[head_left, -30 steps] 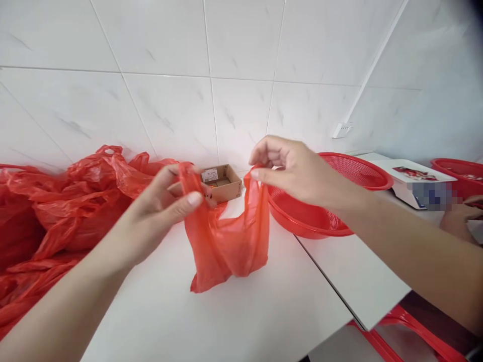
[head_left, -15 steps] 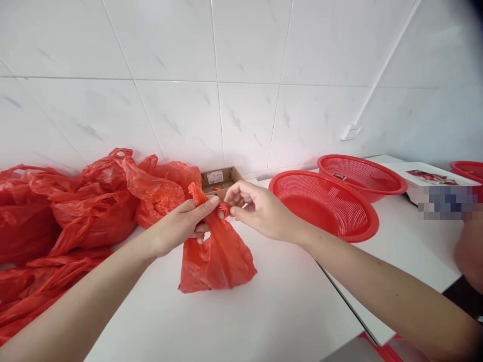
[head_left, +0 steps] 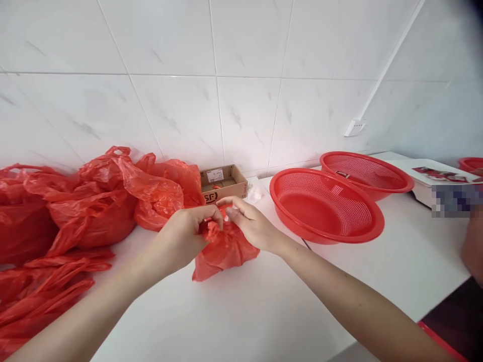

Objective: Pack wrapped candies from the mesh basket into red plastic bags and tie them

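Observation:
A small red plastic bag (head_left: 222,254) rests on the white table (head_left: 234,322) in front of me. My left hand (head_left: 188,234) is closed on the bag's top at the left. My right hand (head_left: 249,223) pinches the same gathered top from the right, fingertips meeting the left hand's. The bag's handles are hidden between my fingers. What the bag holds cannot be seen.
A heap of filled red bags (head_left: 75,201) covers the table's left side. A small open cardboard box (head_left: 224,183) stands by the tiled wall. Two red mesh baskets (head_left: 326,206) sit to the right. Another person's arm (head_left: 473,249) shows at the right edge.
My hands came together from holding the bag's handles apart, then lowered. The bag dropped onto the table and bunched up under my fingers.

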### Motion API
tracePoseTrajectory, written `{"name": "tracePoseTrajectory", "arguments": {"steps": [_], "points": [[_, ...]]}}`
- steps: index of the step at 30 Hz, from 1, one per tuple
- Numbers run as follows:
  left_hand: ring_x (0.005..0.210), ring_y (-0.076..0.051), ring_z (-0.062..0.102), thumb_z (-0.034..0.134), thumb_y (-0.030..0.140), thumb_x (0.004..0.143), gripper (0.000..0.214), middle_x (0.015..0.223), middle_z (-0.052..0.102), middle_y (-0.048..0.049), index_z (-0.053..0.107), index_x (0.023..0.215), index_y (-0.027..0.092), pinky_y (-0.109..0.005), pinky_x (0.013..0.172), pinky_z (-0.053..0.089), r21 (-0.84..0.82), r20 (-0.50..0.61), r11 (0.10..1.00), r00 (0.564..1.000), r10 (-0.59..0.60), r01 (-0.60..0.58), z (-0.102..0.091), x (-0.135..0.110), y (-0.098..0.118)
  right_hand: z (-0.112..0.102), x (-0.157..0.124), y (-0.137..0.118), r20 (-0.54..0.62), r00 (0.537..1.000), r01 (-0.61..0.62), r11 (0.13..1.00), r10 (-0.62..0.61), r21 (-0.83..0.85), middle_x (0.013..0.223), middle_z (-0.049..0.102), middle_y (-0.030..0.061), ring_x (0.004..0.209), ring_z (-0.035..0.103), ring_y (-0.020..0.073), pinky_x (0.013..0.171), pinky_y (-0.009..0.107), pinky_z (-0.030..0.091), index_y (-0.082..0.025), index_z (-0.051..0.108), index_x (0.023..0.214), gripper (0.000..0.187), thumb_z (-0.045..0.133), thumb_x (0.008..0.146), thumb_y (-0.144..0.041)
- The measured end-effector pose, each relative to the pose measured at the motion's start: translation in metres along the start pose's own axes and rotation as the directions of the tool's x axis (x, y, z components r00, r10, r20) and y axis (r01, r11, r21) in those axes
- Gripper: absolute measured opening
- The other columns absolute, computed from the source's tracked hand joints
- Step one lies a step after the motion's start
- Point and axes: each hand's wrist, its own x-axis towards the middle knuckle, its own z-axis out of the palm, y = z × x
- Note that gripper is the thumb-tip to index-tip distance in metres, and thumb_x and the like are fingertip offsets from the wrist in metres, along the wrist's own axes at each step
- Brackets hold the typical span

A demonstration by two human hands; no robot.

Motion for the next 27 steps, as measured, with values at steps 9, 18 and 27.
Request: {"name": "tracePoseTrajectory", "arguments": {"steps": [9,18,27], "points": [[0.084,-0.017,0.066,0.046,0.021,0.090,0.022,0.108,0.068,-0.0038,0.061,0.104,0.025,-0.025,0.065,0.051,0.257,-0.119,0.955,0.976,0.180,-0.145,0.015,-0.015,-0.015,-0.003,-0.014,0.007,0.192,0.980,-0.056,0.998,0.054,0.003,0.082,0.055,-0.0009,0.074,0.051,0.0132,0.069,0.028,0.044,-0.021,0.057,0.086,0.023,0.050,0.095,-0.041],[0.077,-0.022,0.068,0.046,0.048,0.091,0.034,0.087,0.072,-0.0026,0.071,0.079,0.029,-0.031,0.070,0.054,0.224,0.024,0.960,0.983,-0.180,0.170,-0.004,-0.086,-0.071,-0.049,-0.011,0.087,-0.011,0.942,-0.336,0.941,0.336,-0.033,0.068,0.060,-0.0006,0.064,0.063,0.0142,0.065,0.028,0.049,-0.020,0.050,0.071,0.029,0.056,0.088,-0.043],[0.111,-0.024,0.061,0.047,0.050,0.092,0.033,0.120,0.066,-0.0048,0.070,0.098,0.027,-0.034,0.094,0.049,0.095,-0.139,0.960,0.959,-0.248,0.262,0.030,-0.069,-0.076,-0.009,-0.008,0.118,-0.313,0.910,-0.316,0.943,0.272,-0.100,0.079,0.064,-0.0018,0.068,0.064,0.0149,0.067,0.029,0.049,-0.025,0.048,0.094,0.025,0.047,0.091,-0.050]]}}
